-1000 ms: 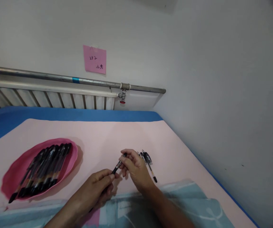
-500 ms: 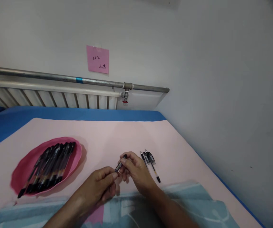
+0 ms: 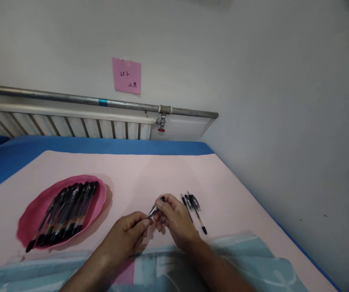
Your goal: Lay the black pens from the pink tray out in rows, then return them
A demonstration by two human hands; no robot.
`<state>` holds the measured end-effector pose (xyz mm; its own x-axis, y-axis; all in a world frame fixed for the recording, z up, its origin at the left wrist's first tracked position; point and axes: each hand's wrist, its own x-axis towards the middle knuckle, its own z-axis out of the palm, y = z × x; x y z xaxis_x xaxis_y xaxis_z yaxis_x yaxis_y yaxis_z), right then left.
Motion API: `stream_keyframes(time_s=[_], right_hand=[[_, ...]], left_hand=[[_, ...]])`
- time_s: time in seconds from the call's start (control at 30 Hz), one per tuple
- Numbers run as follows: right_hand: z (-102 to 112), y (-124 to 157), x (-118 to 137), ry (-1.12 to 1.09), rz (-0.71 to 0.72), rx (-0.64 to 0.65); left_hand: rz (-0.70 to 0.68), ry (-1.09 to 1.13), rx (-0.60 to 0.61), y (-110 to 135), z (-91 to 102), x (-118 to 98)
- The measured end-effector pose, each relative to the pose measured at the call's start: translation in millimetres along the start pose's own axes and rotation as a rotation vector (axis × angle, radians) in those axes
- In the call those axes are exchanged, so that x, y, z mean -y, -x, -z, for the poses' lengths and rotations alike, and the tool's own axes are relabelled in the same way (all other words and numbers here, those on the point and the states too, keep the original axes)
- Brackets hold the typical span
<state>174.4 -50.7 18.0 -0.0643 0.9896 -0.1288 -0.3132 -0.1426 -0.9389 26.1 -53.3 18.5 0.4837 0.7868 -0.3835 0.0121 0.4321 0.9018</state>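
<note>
My left hand point(image 3: 128, 232) is closed, with thumb and forefinger pinching the lower end of a pen; most of its barrel is hidden in the palm. My right hand point(image 3: 176, 221) closes around a clear pen cap with a black end point(image 3: 153, 211), which points up and away to the right. The two hands nearly meet at this piece. Right of them, two uncapped pens point(image 3: 199, 219) lie on the pink surface with two loose pen caps point(image 3: 195, 202) beside their tips.
To the left stands a pink scalloped plate point(image 3: 101, 200) holding several black-ended pens point(image 3: 67, 211). Pale pink covering point(image 3: 138, 174) lies over a blue surface point(image 3: 150, 147). A radiator and pipe point(image 3: 125, 104) run along the back wall; another wall rises at the right. Blue patterned cloth point(image 3: 253, 259) lies in front.
Both hands keep their grips, with the cap piece showing slightly more between them. The whole view has shifted a little, so things sit slightly farther right.
</note>
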Motion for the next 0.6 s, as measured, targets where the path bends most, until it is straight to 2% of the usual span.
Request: stream_keyframes(time_s=[0.17,0.33,0.5,0.6], right_hand=[[0,0,-1,0.014,0.007,0.019],[-1,0,-4,0.034,-0.001,0.017],[-1,-2,-4,0.068,-0.053,0.031],[16,-5,8,0.157,0.049,-0.124]], left_hand=[[-0.019,-0.069,-0.041,0,1.0,1],[-0.129,-0.259,-0.076,-1,2.4,1],[-0.176,-0.400,-0.114,1,6.7,-4],[-0.198,-0.436,-0.266,5,20.6,-12]])
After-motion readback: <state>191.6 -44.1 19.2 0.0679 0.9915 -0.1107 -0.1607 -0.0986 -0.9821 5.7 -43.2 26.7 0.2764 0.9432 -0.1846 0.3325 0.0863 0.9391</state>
